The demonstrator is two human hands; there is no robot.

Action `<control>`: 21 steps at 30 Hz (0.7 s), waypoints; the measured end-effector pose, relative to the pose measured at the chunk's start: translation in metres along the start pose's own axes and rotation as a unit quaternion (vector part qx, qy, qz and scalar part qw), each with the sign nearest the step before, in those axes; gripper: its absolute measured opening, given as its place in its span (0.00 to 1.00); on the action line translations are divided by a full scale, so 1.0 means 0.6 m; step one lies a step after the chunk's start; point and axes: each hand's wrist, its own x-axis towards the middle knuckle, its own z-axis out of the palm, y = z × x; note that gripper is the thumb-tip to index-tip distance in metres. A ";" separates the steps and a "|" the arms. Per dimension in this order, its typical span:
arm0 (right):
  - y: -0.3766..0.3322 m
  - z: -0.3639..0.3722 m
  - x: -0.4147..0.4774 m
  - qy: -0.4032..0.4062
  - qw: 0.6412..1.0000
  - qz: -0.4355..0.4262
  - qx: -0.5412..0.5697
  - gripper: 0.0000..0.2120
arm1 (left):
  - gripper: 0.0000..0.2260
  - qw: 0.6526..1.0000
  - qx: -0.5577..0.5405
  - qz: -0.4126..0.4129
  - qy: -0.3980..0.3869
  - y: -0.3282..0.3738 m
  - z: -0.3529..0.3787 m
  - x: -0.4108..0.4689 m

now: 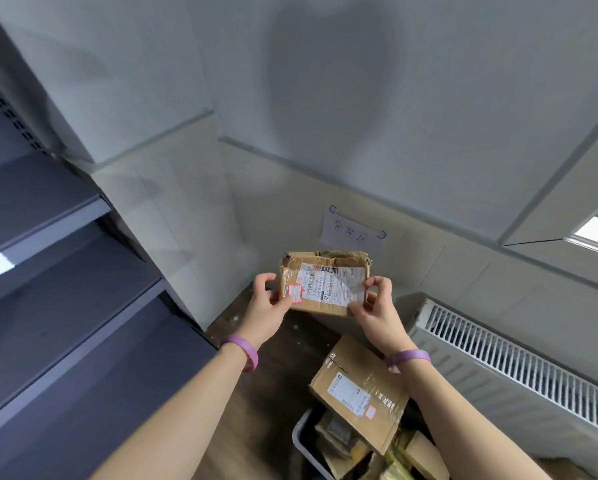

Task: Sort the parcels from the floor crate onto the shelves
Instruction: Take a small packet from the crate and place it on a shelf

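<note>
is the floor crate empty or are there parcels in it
Not empty: the grey crate holds several cardboard parcels, a large labelled box tilted on top. The left hand and right hand hold another parcel.

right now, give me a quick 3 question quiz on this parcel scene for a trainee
1. True or false: only the right hand holds the small parcel.
2. The shelves stand to the person's: A) left B) right C) behind.
3. What is the biggest thing in the floor crate?

Key: 1 false, the left hand grips it too. 2 A. 3 a taped cardboard box with a white label.
</note>
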 end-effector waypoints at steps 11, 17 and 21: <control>-0.031 0.018 0.002 -0.096 0.983 0.095 -0.127 0.14 | 0.11 0.994 0.002 0.063 0.089 0.067 -0.049 -0.003; -0.051 0.062 -0.004 -0.172 0.976 0.114 -0.073 0.23 | 0.13 0.997 0.025 0.069 0.024 0.062 -0.050 -0.047; -0.051 0.119 0.007 -0.142 0.984 0.079 -0.070 0.18 | 0.19 0.993 -0.023 0.035 0.107 0.042 -0.077 -0.086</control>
